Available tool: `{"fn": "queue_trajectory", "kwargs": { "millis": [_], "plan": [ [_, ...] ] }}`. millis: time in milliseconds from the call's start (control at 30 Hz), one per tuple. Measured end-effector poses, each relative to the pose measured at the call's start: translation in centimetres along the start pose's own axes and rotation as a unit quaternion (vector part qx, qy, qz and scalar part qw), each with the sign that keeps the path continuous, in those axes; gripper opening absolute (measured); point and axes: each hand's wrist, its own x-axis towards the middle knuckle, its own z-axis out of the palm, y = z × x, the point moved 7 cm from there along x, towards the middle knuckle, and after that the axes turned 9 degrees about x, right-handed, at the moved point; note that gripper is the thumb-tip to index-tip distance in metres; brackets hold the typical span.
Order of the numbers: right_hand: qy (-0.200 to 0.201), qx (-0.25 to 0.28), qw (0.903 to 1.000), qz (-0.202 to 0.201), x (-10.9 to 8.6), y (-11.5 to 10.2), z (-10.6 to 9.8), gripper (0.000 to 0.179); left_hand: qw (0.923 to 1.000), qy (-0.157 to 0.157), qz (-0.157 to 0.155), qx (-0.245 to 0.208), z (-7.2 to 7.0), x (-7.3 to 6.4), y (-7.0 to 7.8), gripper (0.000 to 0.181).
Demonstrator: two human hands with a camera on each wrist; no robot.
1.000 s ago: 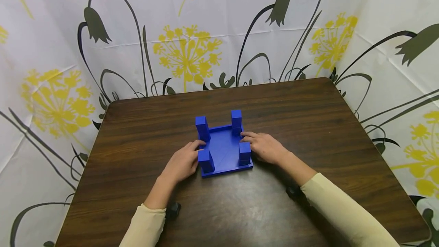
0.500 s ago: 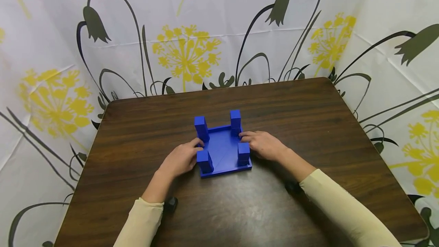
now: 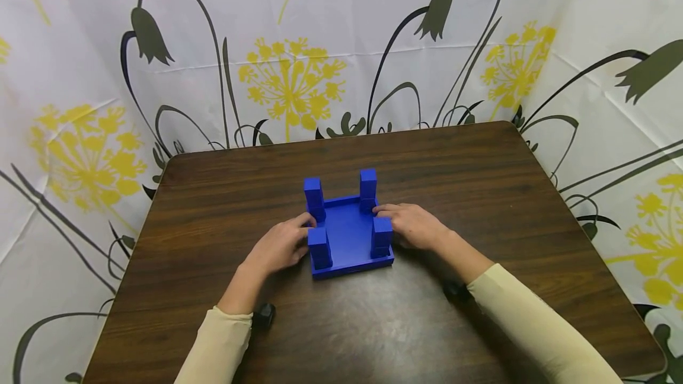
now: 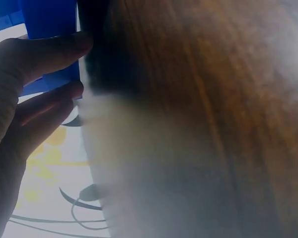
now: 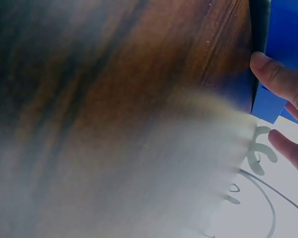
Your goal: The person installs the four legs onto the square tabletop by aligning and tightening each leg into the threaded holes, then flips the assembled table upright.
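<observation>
A shallow blue tray with an upright square post at each corner sits between my two hands near the middle of the table. My left hand holds its left side, the fingers reaching over the wall between the two left posts. In the left wrist view, the thumb lies across the blue outer face. My right hand holds the right side, its fingertips just beyond the near right post. In the right wrist view, the thumb presses the blue side wall, with the other fingers partly hidden.
The dark wood-grain table has rounded far corners. Behind it and at both sides hangs a white curtain with yellow and grey-green flowers. Black wrist devices sit under both forearms, beside the cream sleeves.
Within the last half second the near posts rise slightly in the head view and more of the tray's near wall shows. Both hands keep their hold and barely shift.
</observation>
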Motion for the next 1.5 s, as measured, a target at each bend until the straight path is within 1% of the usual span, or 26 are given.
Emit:
{"fn": "queue_trajectory", "kwargs": {
  "millis": [167, 267, 333, 400, 433, 500, 567, 633, 700, 900, 967, 1067, 1133, 1300, 1400, 1500],
  "plan": [
    [0.003, 0.003, 1.0000, -0.005, -0.2, -0.1, -0.2, 0.059, 0.9997, 0.023, -0.005, -0.007, -0.3, -0.4, 0.2, 0.029],
    [0.013, 0.004, 0.9999, -0.010, -0.4, -0.2, -0.4, 0.058, 0.9991, 0.041, -0.006, -0.001, -0.5, -0.7, 0.4, 0.031],
    [0.022, 0.005, 0.9997, -0.010, -0.5, -0.3, -0.6, 0.055, 0.9986, 0.053, -0.007, 0.005, -0.6, -0.9, 0.5, 0.034],
    [0.032, 0.002, 0.9994, -0.012, -0.8, -0.3, -0.6, 0.046, 0.9978, 0.064, -0.009, 0.012, -0.8, -1.1, 0.5, 0.039],
    [0.040, -0.001, 0.9990, -0.017, -1.0, -0.3, -0.7, 0.040, 0.9974, 0.070, -0.010, 0.014, -1.0, -1.2, 0.6, 0.040],
    [0.058, 0.002, 0.9978, -0.030, -1.3, -0.5, -1.0, 0.036, 0.9966, 0.080, -0.010, 0.014, -1.3, -1.5, 0.6, 0.044],
    [0.075, 0.006, 0.9959, -0.050, -1.7, -0.8, -1.3, 0.037, 0.9956, 0.093, -0.008, 0.013, -1.6, -1.8, 0.7, 0.044],
    [0.089, 0.016, 0.9937, -0.066, -2.0, -1.1, -1.6, 0.044, 0.9944, 0.105, -0.002, 0.011, -1.9, -2.1, 0.9, 0.041],
    [0.100, 0.029, 0.9920, -0.071, -2.2, -1.2, -1.8, 0.053, 0.9932, 0.116, 0.004, 0.013, -2.2, -2.3, 1.0, 0.039],
    [0.128, 0.075, 0.9879, -0.047, -2.8, -1.0, -2.2, 0.059, 0.9891, 0.145, 0.014, 0.016, -2.8, -2.7, 1.7, 0.031],
    [0.139, 0.092, 0.9851, -0.044, -3.0, -0.9, -2.4, 0.060, 0.9867, 0.162, 0.012, 0.012, -3.1, -2.8, 1.8, 0.033],
    [0.159, 0.124, 0.9786, -0.042, -3.2, -1.0, -3.0, 0.059, 0.9828, 0.185, 0.004, -0.001, -3.5, -2.9, 2.0, 0.044],
    [0.169, 0.148, 0.9737, -0.040, -3.2, -1.1, -3.2, 0.054, 0.9801, 0.198, -0.007, -0.014, -3.8, -3.0, 2.0, 0.047],
    [0.180, 0.192, 0.9644, -0.025, -2.9, -1.3, -3.8, 0.040, 0.9733, 0.223, -0.031, -0.047, -4.2, -3.1, 1.7, 0.048],
    [0.189, 0.219, 0.9572, -0.013, -2.7, -1.3, -4.1, 0.039, 0.9666, 0.241, -0.042, -0.077, -4.3, -3.1, 1.5, 0.046],
    [0.194, 0.252, 0.9479, 0.002, -2.5, -1.3, -4.1, 0.042, 0.9594, 0.255, -0.052, -0.108, -4.5, -2.9, 1.3, 0.042]
  ]
}}
